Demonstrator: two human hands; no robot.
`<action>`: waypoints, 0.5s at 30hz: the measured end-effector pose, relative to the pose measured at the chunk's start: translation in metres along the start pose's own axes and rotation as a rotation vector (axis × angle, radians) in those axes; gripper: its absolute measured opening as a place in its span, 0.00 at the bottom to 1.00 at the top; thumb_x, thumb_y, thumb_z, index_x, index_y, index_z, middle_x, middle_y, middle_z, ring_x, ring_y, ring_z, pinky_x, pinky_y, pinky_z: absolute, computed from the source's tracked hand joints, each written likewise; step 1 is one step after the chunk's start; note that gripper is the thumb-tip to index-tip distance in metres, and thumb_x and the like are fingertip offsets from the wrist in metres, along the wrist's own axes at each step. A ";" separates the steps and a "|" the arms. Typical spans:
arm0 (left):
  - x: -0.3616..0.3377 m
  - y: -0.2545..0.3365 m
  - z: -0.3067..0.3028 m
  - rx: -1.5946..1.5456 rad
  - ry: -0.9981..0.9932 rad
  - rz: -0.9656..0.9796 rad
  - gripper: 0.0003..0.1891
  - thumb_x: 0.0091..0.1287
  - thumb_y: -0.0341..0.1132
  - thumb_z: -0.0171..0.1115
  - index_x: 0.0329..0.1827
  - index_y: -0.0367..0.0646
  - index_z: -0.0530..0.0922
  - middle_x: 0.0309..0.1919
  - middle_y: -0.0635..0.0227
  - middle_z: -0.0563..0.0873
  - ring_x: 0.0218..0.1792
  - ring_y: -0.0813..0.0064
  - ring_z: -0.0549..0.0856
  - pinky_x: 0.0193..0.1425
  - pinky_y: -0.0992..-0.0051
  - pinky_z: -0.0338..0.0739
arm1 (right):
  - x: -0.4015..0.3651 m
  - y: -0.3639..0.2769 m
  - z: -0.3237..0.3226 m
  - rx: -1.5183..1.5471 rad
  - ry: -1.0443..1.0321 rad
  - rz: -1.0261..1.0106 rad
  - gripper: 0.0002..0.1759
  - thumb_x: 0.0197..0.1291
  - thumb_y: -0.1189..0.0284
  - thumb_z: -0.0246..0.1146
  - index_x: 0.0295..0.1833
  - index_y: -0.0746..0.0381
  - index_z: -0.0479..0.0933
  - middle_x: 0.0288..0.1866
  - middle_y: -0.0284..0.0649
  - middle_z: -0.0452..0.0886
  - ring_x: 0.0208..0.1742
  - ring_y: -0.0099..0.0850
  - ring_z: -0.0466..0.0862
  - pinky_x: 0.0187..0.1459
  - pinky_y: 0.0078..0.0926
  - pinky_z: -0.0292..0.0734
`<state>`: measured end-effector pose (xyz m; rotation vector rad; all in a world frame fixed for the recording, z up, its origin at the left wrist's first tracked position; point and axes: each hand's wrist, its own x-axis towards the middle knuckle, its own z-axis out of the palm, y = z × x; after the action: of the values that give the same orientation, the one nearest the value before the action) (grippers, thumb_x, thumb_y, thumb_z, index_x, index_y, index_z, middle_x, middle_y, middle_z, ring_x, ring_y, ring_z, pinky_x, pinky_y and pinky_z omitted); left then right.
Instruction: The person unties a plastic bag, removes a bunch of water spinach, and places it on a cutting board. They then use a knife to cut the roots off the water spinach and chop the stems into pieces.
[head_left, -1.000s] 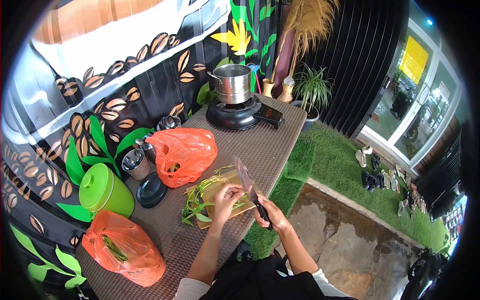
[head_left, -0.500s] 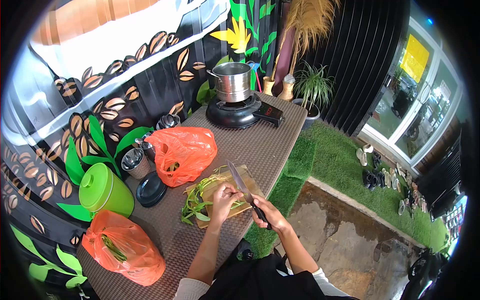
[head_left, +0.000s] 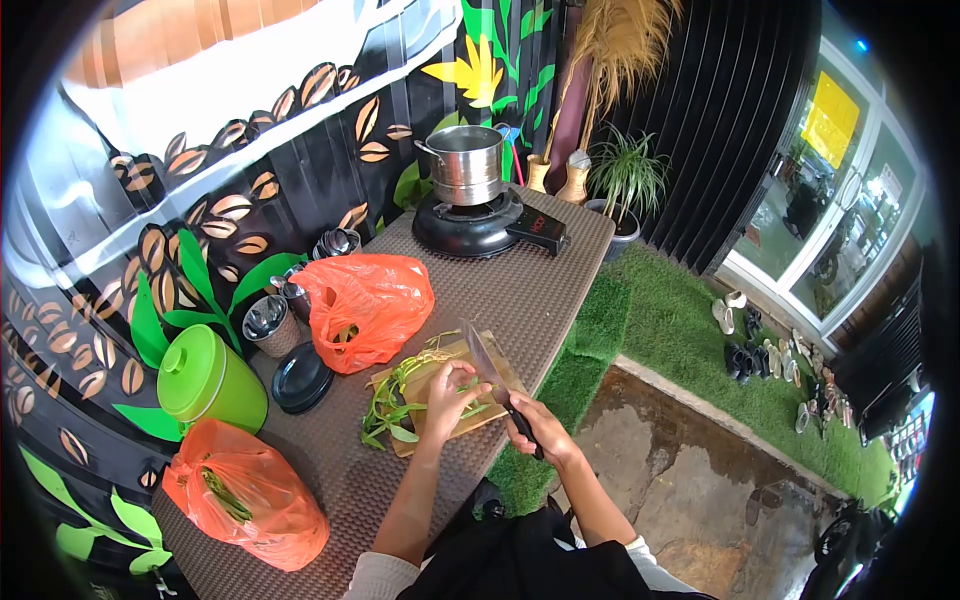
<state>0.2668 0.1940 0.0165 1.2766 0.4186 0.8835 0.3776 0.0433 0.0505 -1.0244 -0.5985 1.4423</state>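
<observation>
My right hand [head_left: 540, 428] grips the black handle of a kitchen knife [head_left: 482, 362], its blade pointing up and away over the cutting board. Close beside the blade, my left hand [head_left: 452, 398] pinches a small green stem piece [head_left: 468, 385]; the fingers partly hide it. Beneath both hands lies a wooden cutting board [head_left: 488, 350]. Leafy green stems [head_left: 385, 410] spread over its left side, some hanging past the edge onto the table. Thin yellowish stems [head_left: 425, 358] lie along its far edge.
On the brown woven-patterned table [head_left: 350, 480] sit two orange plastic bags [head_left: 375, 300], a lime-green canister [head_left: 210, 380], black plates [head_left: 303, 378] and a cutlery holder [head_left: 272, 330]. A steel pot [head_left: 466, 165] stands on a black portable stove [head_left: 465, 225] at the far end.
My left fingers have shifted slightly along the blade, and a green piece shows more between them. The knife has tilted a little. The bags, board and pot have stayed in place.
</observation>
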 end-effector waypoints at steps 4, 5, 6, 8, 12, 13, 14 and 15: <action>-0.005 -0.010 0.005 0.217 0.369 0.050 0.11 0.62 0.35 0.70 0.31 0.41 0.74 0.30 0.70 0.84 0.33 0.82 0.82 0.37 0.85 0.71 | 0.003 -0.003 -0.001 0.016 0.073 -0.062 0.24 0.75 0.58 0.43 0.70 0.56 0.61 0.12 0.31 0.63 0.09 0.18 0.59 0.12 0.15 0.53; -0.013 -0.009 0.004 0.168 0.360 -0.158 0.12 0.66 0.38 0.66 0.31 0.40 0.77 0.29 0.70 0.84 0.30 0.82 0.81 0.38 0.83 0.73 | 0.003 -0.003 0.000 -0.006 0.090 -0.114 0.24 0.75 0.57 0.43 0.69 0.57 0.61 0.12 0.32 0.63 0.09 0.19 0.60 0.12 0.16 0.54; -0.015 -0.006 0.008 0.169 0.358 -0.156 0.12 0.66 0.38 0.66 0.31 0.40 0.77 0.29 0.70 0.84 0.30 0.82 0.81 0.38 0.83 0.73 | 0.001 -0.006 0.002 -0.028 0.106 -0.165 0.24 0.75 0.57 0.44 0.69 0.58 0.62 0.12 0.32 0.63 0.10 0.19 0.60 0.12 0.16 0.54; -0.019 -0.004 0.019 -0.238 0.142 -0.314 0.12 0.68 0.41 0.63 0.39 0.39 0.79 0.31 0.71 0.82 0.29 0.81 0.79 0.42 0.80 0.76 | 0.002 -0.006 0.005 -0.048 0.119 -0.216 0.25 0.74 0.56 0.45 0.68 0.58 0.62 0.12 0.33 0.63 0.10 0.19 0.60 0.13 0.16 0.54; -0.014 0.004 0.022 -0.872 0.116 -0.403 0.11 0.70 0.38 0.60 0.47 0.40 0.77 0.37 0.70 0.79 0.41 0.78 0.77 0.53 0.76 0.74 | 0.003 0.000 0.007 -0.074 0.040 -0.263 0.26 0.74 0.56 0.45 0.69 0.59 0.63 0.12 0.33 0.64 0.10 0.20 0.60 0.14 0.17 0.56; -0.012 0.000 0.019 -0.866 0.099 -0.382 0.08 0.70 0.35 0.60 0.45 0.41 0.78 0.36 0.72 0.78 0.41 0.78 0.77 0.53 0.76 0.74 | 0.003 0.002 0.007 -0.088 0.020 -0.274 0.26 0.74 0.56 0.45 0.69 0.60 0.63 0.13 0.33 0.64 0.10 0.20 0.60 0.14 0.17 0.57; -0.011 -0.004 0.016 -0.867 0.098 -0.380 0.08 0.70 0.35 0.60 0.45 0.41 0.78 0.36 0.72 0.78 0.41 0.78 0.77 0.53 0.76 0.74 | 0.003 0.002 0.008 -0.090 0.019 -0.275 0.26 0.74 0.56 0.45 0.69 0.60 0.63 0.13 0.33 0.64 0.10 0.20 0.60 0.14 0.17 0.57; -0.010 -0.003 0.015 -0.870 0.075 -0.372 0.07 0.70 0.35 0.60 0.44 0.42 0.78 0.36 0.72 0.79 0.41 0.78 0.77 0.53 0.77 0.74 | 0.003 0.003 0.008 -0.135 0.000 -0.325 0.26 0.74 0.57 0.45 0.70 0.60 0.62 0.13 0.33 0.64 0.10 0.20 0.60 0.14 0.18 0.57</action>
<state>0.2724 0.1765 0.0163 0.3490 0.2637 0.6717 0.3694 0.0478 0.0510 -0.9801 -0.8307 1.1276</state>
